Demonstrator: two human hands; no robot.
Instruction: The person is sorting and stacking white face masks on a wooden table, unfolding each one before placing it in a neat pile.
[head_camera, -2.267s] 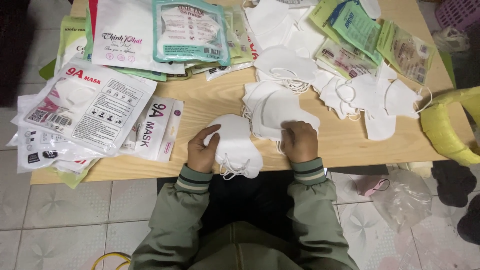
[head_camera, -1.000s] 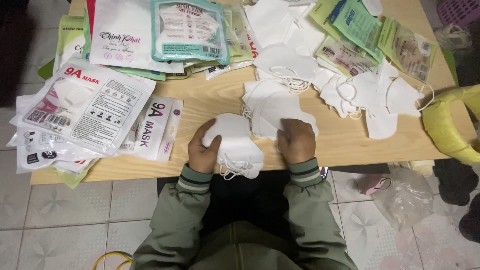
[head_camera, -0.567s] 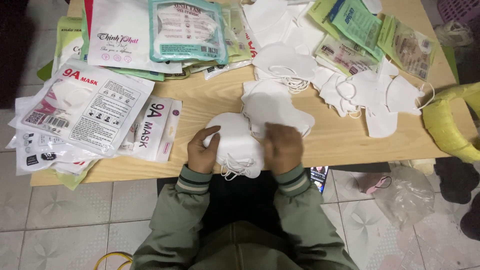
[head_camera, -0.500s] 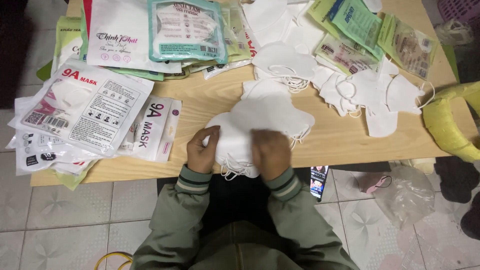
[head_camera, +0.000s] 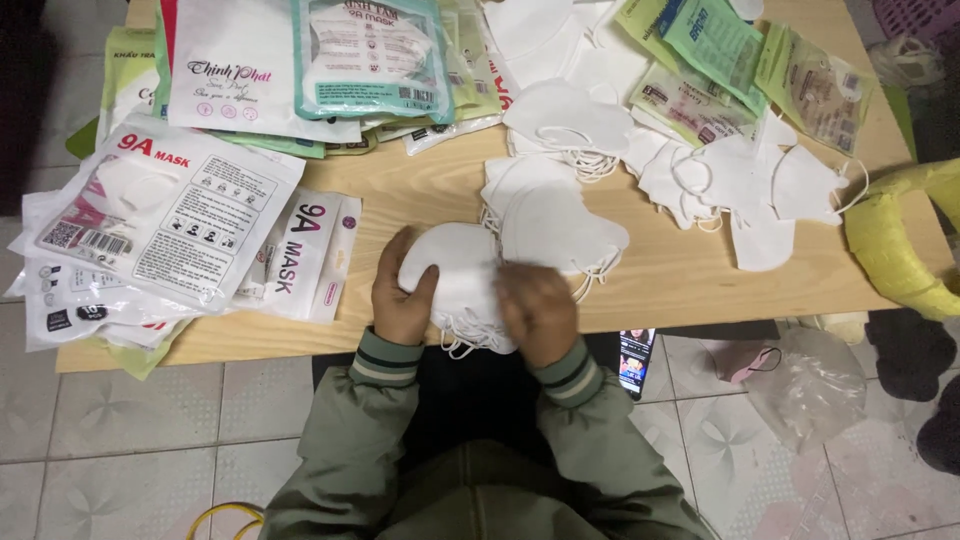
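1. Mask stack (head_camera: 462, 285): a small pile of white folded masks at the near edge of the table (head_camera: 690, 285), about midway along it, its ear loops hanging over the edge.
2. The left hand (head_camera: 400, 300) grips the stack's left side, thumb on top and fingers curled beneath.
3. The right hand (head_camera: 538, 310) lies on the stack's right side, fingers bent over a top mask (head_camera: 560, 228) that fans out to the right; whether it pinches that mask or only presses on it cannot be told. The two hands are close together with the stack between them.
4. Both sleeves (head_camera: 570, 375) are olive green with striped cuffs.
5. Just behind the top mask lie more loose white masks (head_camera: 565, 118), toward the middle of the table.
6. Further right, a spread of loose masks (head_camera: 750, 185) reaches toward the right edge, loops tangled.
7. At the left edge, printed white pouches (head_camera: 165, 215) overlap in a heap; two narrow ones (head_camera: 300, 255) lie just left of the left hand.
8. Along the far edge sit a teal-framed pouch (head_camera: 370, 55) and a large white pouch (head_camera: 235, 75).
9. Green packets (head_camera: 715, 45) fill the far right corner.
10. A yellow bundle (head_camera: 900, 245) sits off the right edge.
11. On the tiled floor under the near edge lie a phone (head_camera: 635, 360) and a clear plastic bag (head_camera: 810, 385).
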